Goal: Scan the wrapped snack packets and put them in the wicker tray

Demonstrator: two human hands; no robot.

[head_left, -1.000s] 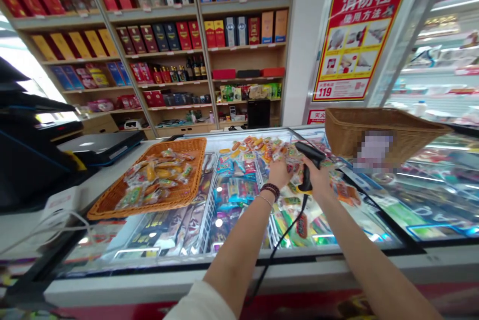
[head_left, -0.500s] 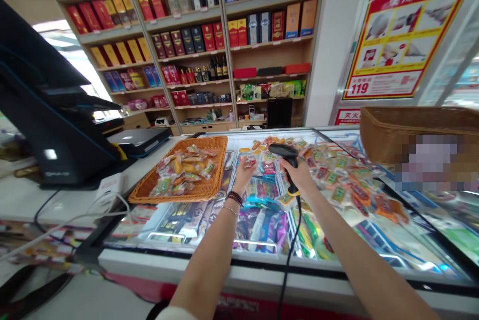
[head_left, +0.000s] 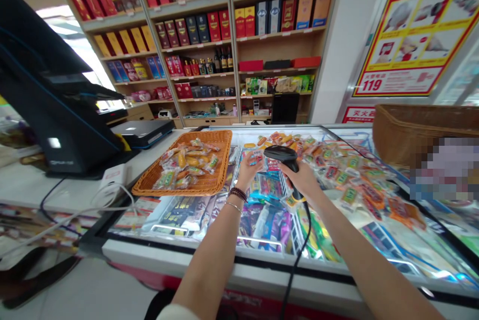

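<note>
- Your left hand (head_left: 247, 171) pinches a small packet (head_left: 257, 157); your right hand (head_left: 304, 178) wraps the scanner (head_left: 280, 153).
- Looks partway: snacks (head_left: 182, 160) in basket (head_left: 222, 154) left of your fingers; loose packets (head_left: 349, 195) right.

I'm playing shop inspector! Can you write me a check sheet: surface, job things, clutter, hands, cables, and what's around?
Surface: glass-topped case, goods showing through
Job's things: scanner; small packet, print too small to read
Clutter: loose snacks at right; more in the tray
Left hand: seems to pinch the packet
Right hand: grips the scanner's handle
Cables: black cord hangs from the scanner; white cable at left
Surroundings: shelves and poster behind; basket at right
</note>
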